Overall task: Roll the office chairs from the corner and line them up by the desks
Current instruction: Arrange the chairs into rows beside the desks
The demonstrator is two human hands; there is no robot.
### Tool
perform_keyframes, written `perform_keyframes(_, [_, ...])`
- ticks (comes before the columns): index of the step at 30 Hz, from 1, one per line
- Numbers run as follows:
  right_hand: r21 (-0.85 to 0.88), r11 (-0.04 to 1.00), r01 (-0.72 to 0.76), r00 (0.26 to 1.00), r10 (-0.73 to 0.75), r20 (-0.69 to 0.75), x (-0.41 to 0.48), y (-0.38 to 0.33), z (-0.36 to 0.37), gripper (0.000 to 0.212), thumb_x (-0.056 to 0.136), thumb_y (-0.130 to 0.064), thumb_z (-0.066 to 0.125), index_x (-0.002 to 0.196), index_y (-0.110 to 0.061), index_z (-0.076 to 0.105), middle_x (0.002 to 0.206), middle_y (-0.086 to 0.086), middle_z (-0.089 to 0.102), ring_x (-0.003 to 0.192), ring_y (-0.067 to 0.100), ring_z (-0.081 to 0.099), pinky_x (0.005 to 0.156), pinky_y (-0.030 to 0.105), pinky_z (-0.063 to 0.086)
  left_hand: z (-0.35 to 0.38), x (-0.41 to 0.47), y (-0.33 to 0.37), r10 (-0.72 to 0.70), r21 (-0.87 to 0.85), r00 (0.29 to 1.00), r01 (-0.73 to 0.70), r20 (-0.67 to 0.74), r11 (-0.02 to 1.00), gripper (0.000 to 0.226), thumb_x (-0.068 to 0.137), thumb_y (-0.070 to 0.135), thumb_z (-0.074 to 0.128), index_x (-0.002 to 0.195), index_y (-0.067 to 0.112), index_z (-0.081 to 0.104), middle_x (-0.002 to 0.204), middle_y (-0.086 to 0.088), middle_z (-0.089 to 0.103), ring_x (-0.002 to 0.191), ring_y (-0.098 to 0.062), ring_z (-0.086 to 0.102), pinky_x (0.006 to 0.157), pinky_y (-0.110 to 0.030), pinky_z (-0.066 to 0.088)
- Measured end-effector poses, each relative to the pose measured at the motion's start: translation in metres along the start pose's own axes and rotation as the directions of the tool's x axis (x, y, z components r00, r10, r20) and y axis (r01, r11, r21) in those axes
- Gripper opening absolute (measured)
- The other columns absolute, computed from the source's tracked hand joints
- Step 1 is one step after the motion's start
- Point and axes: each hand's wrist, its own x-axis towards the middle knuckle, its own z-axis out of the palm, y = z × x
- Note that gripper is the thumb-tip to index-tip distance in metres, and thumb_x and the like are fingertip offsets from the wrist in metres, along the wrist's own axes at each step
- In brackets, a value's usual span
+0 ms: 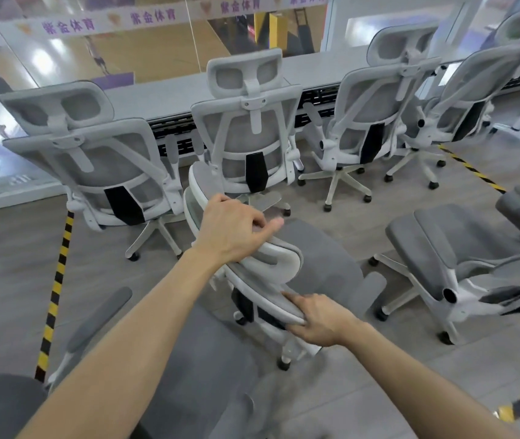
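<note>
Item: grey office chair, held by me. My left hand curls over its headrest, and my right hand grips the backrest rim. Matching chairs stand in a row at the desk.

Nearest office chair: smooth white plastic frame with a slight sheen; grey woven cloth padding, matt. Row chairs: grey open-mesh backs, white plastic frames, black plastic lumbar plates. Bench top: smooth, matt grey. Floor: matt grey wood-grain planks. Glass partition: glossy, reflective.
</note>
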Motion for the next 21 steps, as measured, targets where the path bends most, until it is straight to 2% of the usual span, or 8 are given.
perform_keyframes(2, [0.014, 0.999, -0.032, 0.999, 0.032, -0.006, -0.003, 0.027, -0.015, 0.078, 0.088, -0.061, 0.059, 0.161, -0.037, 0.043, 0.131, -0.003, 0.073, 0.118, 0.026, 0.068, 0.099, 0.039, 0.054, -0.002, 0.006, 0.002, 0.063, -0.039, 0.997, -0.062, 0.041, 0.997, 0.078, 0.096, 0.094, 0.024, 0.091, 0.041, 0.082, 0.079, 0.019, 0.073, 0.081, -0.002, 0.061, 0.092, -0.031, 0.035])
perform_keyframes(4, [0.005, 0.998, -0.060, 0.998, 0.060, -0.004, -0.003, 0.058, -0.034, 0.064, 0.088, -0.060, 0.064, 0.147, -0.037, 0.057, 0.121, -0.005, 0.076, 0.111, 0.024, 0.069, 0.093, 0.039, 0.055, -0.004, 0.015, -0.003, 0.112, -0.019, 0.990, -0.110, 0.091, 0.994, 0.083, 0.085, 0.105, 0.029, 0.106, 0.044, 0.080, 0.094, 0.024, 0.075, 0.092, 0.000, 0.064, 0.098, -0.032, 0.043])
perform_keyframes(7, [-0.030, 0.994, -0.109, 0.994, 0.108, -0.023, 0.003, 0.107, -0.062, 0.044, 0.090, -0.053, 0.073, 0.126, -0.029, 0.067, 0.111, -0.002, 0.075, 0.106, 0.026, 0.070, 0.087, 0.040, 0.055, -0.008, 0.038, -0.008, 0.047, 0.103, 0.979, -0.068, 0.198, 0.992, 0.082, 0.070, 0.113, 0.040, 0.105, 0.047, 0.075, 0.089, 0.023, 0.072, 0.088, -0.004, 0.067, 0.089, -0.034, 0.052])
perform_keyframes(10, [-0.094, 0.984, -0.151, 0.982, 0.139, -0.128, 0.013, 0.147, -0.089, 0.041, 0.094, -0.045, 0.073, 0.123, -0.020, 0.063, 0.119, 0.005, 0.070, 0.114, 0.030, 0.065, 0.090, 0.040, 0.051, -0.002, 0.059, 0.009, -0.092, 0.177, 0.970, 0.052, 0.226, 0.983, 0.079, 0.061, 0.113, 0.042, 0.098, 0.050, 0.073, 0.077, 0.020, 0.069, 0.082, -0.008, 0.067, 0.072, -0.032, 0.048])
perform_keyframes(12, [-0.145, 0.979, -0.144, 0.973, 0.113, -0.201, 0.022, 0.169, -0.105, 0.048, 0.094, -0.049, 0.071, 0.127, -0.016, 0.061, 0.124, 0.006, 0.065, 0.121, 0.031, 0.060, 0.097, 0.041, 0.051, 0.008, 0.073, 0.035, -0.152, 0.236, 0.974, 0.110, 0.169, 0.965, 0.071, 0.065, 0.110, 0.045, 0.097, 0.052, 0.073, 0.072, 0.018, 0.066, 0.079, -0.009, 0.066, 0.069, -0.031, 0.048])
perform_keyframes(14, [-0.207, 0.972, -0.114, 0.974, 0.069, -0.214, 0.032, 0.182, -0.119, 0.064, 0.088, -0.066, 0.072, 0.128, -0.017, 0.060, 0.124, 0.004, 0.064, 0.124, 0.030, 0.056, 0.105, 0.042, 0.049, 0.020, 0.086, 0.059, -0.192, 0.283, 0.972, 0.148, 0.133, 0.947, 0.065, 0.070, 0.103, 0.050, 0.102, 0.053, 0.075, 0.072, 0.017, 0.066, 0.079, -0.010, 0.066, 0.068, -0.030, 0.048])
perform_keyframes(17, [-0.283, 0.954, -0.101, 0.967, 0.027, -0.254, 0.050, 0.194, -0.137, 0.087, 0.073, -0.091, 0.064, 0.121, -0.018, 0.063, 0.121, 0.004, 0.067, 0.122, 0.030, 0.056, 0.119, 0.044, 0.039, 0.032, 0.100, 0.089, -0.234, 0.300, 0.965, 0.191, 0.115, 0.935, 0.059, 0.072, 0.092, 0.054, 0.111, 0.053, 0.074, 0.078, 0.015, 0.069, 0.085, -0.013, 0.069, 0.070, -0.031, 0.042])
perform_keyframes(21, [-0.285, 0.955, -0.087, 0.965, 0.009, -0.264, 0.060, 0.215, -0.158, 0.103, 0.057, -0.105, 0.051, 0.114, -0.021, 0.065, 0.116, 0.001, 0.068, 0.118, 0.027, 0.056, 0.116, 0.041, 0.038, 0.039, 0.115, 0.122, -0.280, 0.336, 0.955, 0.234, 0.097, 0.913, 0.048, 0.080, 0.078, 0.066, 0.120, 0.051, 0.073, 0.085, 0.013, 0.073, 0.090, -0.016, 0.070, 0.072, -0.033, 0.039])
